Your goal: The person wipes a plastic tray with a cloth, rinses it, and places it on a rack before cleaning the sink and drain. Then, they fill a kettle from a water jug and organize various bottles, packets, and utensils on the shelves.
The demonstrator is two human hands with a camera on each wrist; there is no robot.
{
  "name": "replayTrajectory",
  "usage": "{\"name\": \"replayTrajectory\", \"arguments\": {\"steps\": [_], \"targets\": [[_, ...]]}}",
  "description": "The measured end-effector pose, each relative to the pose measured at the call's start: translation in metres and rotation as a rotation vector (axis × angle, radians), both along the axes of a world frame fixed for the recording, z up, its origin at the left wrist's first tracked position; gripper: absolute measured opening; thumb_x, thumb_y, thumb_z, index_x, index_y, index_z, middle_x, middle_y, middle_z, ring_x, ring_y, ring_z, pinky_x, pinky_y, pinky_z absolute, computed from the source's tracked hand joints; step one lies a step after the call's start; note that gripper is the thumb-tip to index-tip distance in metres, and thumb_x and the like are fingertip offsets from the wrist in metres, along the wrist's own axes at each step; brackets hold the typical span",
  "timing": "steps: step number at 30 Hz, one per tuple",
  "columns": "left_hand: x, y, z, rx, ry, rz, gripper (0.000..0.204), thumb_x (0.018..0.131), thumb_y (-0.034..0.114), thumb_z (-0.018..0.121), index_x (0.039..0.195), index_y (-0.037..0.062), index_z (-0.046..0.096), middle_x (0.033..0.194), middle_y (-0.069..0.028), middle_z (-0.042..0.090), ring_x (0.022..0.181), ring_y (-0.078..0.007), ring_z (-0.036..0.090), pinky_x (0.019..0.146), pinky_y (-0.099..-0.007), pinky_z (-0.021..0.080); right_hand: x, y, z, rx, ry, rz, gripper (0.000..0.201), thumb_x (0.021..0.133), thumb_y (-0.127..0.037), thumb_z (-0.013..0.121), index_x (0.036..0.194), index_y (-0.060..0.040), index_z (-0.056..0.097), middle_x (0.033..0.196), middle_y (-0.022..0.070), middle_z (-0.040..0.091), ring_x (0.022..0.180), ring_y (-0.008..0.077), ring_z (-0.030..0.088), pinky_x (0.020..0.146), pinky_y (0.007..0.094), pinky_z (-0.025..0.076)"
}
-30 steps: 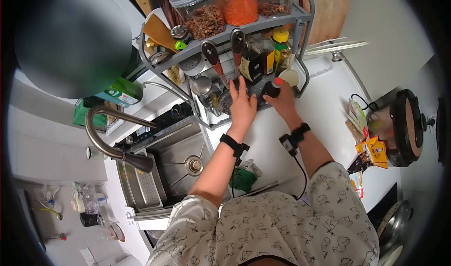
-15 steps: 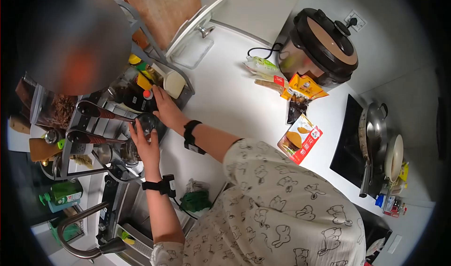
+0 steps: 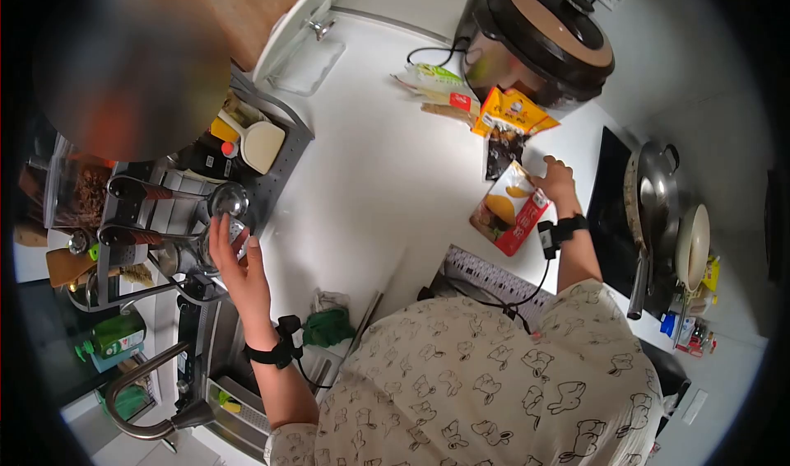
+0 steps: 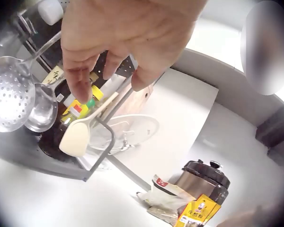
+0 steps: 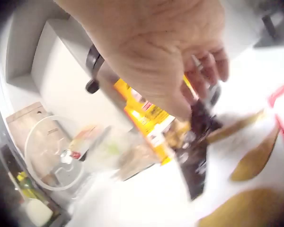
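Observation:
My left hand [image 3: 245, 281] is raised beside the rack, fingers extended and holding nothing. Its fingertips are close to a ladle [image 3: 229, 198] and a slotted skimmer [image 4: 9, 97], both hanging by dark-handled stems from the rack [image 3: 284, 157]. A cream-coloured spatula [image 4: 76, 138] stands at the rack's end. Over at the right of the counter, my right hand [image 3: 559, 184] hovers with loosely bent fingers at the edge of a red and white packet [image 3: 517, 219] with yellow pictures. Beside that packet lie a dark packet [image 3: 504, 151] and an orange-yellow packet [image 5: 149, 120].
An electric cooker [image 3: 543, 42] stands at the back, with a pale green and white packet [image 3: 444, 87] before it. At far right, a frying pan [image 3: 657, 211] rests on a black hob [image 3: 605, 194]. A green cloth bundle [image 3: 327, 328] lies near the sink, left of my body.
My head view has swung right. The right hand has left the bottles on the rack and reached across to the packets, while the left hand stays by the hanging utensils.

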State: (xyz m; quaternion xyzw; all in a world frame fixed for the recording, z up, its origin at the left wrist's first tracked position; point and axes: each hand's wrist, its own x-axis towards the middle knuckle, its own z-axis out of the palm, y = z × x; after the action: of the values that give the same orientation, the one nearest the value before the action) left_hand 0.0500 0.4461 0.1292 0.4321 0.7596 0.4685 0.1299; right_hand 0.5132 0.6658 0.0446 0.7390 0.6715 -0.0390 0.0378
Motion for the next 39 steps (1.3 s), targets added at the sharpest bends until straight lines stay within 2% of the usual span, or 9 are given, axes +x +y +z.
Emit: {"name": "replayTrajectory", "arguments": {"steps": [3,5,7,13,19,25,29,32,39], "targets": [[0.017,0.000,0.003,-0.019,-0.031,-0.067,0.045,0.089,0.012,0.053,0.132,0.0099,0.040,0.140,-0.0120,0.025,0.105,-0.0201,0.054,0.079,-0.0278,0.047,0.052,0.008,-0.033,-0.378,0.325,0.043,0.044,0.070,-0.028,0.068,0.105,-0.0034,0.060,0.097,0.0147,0.064,0.091,0.0296,0.060,0.083,0.0369,0.048],[0.027,0.001,-0.001,-0.048,-0.026,-0.082,0.045,0.088,0.011,0.054,0.131,0.0100,0.040,0.140,-0.0120,0.026,0.105,-0.0205,0.054,0.078,-0.0274,0.048,0.062,0.005,-0.044,-0.298,0.348,0.150,0.036,0.073,-0.024,0.066,0.102,-0.0016,0.061,0.090,0.0139,0.066,0.079,0.0261,0.063,0.076,0.0330,0.049],[0.035,-0.002,-0.007,-0.044,-0.032,-0.137,0.046,0.088,0.010,0.054,0.131,0.0098,0.040,0.140,-0.0123,0.027,0.105,-0.0209,0.054,0.078,-0.0270,0.049,0.061,0.004,-0.044,-0.445,0.668,-0.023,0.033,0.076,-0.019,0.065,0.102,0.0007,0.060,0.086,0.0119,0.065,0.075,0.0196,0.061,0.071,0.0301,0.048],[0.069,-0.004,-0.001,-0.165,-0.158,-0.203,0.043,0.085,0.005,0.055,0.127,0.0069,0.044,0.125,-0.0108,0.047,0.100,-0.0199,0.056,0.077,-0.0277,0.049,0.010,-0.007,0.028,-0.118,0.784,0.074,0.021,0.081,-0.012,0.061,0.099,-0.0008,0.061,0.085,0.0107,0.063,0.073,0.0180,0.059,0.068,0.0286,0.046],[0.151,0.040,0.005,-0.039,-0.015,-0.467,0.048,0.078,0.002,0.063,0.123,0.0075,0.048,0.122,-0.0106,0.050,0.102,-0.0203,0.055,0.082,-0.0306,0.046,-0.084,-0.041,0.096,0.284,0.668,0.908,0.018,0.071,0.003,0.062,0.088,-0.0036,0.062,0.084,0.0098,0.057,0.078,0.0261,0.057,0.068,0.0330,0.048],[0.142,0.074,-0.051,-0.138,-0.226,-0.440,0.029,0.081,0.003,0.061,0.109,0.0047,0.056,0.099,-0.0072,0.062,0.092,-0.0141,0.058,0.079,-0.0283,0.045,-0.127,-0.059,0.076,0.132,0.858,0.956,0.014,0.073,-0.005,0.063,0.087,-0.0056,0.061,0.086,0.0074,0.058,0.082,0.0251,0.057,0.070,0.0326,0.048],[0.139,0.074,-0.044,-0.238,-0.216,-0.381,0.017,0.083,0.007,0.059,0.099,0.0027,0.060,0.070,-0.0045,0.059,0.063,-0.0098,0.049,0.060,-0.0239,0.041,-0.073,-0.017,0.006,0.148,1.268,0.323,0.023,0.080,-0.012,0.064,0.100,-0.0025,0.058,0.096,0.0095,0.058,0.081,0.0171,0.058,0.071,0.0280,0.048],[0.138,0.076,-0.056,-0.212,-0.292,-0.344,0.015,0.082,0.008,0.059,0.096,0.0024,0.061,0.064,-0.0042,0.054,0.055,-0.0094,0.039,0.052,-0.0236,0.037,-0.019,0.020,-0.036,0.452,0.823,-0.137,0.043,0.072,-0.024,0.074,0.100,0.0007,0.053,0.098,0.0160,0.055,0.083,0.0243,0.055,0.074,0.0339,0.046],[0.144,0.080,-0.065,-0.166,-0.372,-0.415,0.014,0.084,0.009,0.058,0.096,0.0027,0.060,0.061,-0.0020,0.048,0.054,-0.0077,0.035,0.050,-0.0226,0.034,-0.023,0.042,-0.067,0.294,0.758,-0.197,0.054,0.066,-0.032,0.077,0.100,0.0015,0.052,0.092,0.0183,0.059,0.086,0.0312,0.058,0.077,0.0361,0.046]]}}
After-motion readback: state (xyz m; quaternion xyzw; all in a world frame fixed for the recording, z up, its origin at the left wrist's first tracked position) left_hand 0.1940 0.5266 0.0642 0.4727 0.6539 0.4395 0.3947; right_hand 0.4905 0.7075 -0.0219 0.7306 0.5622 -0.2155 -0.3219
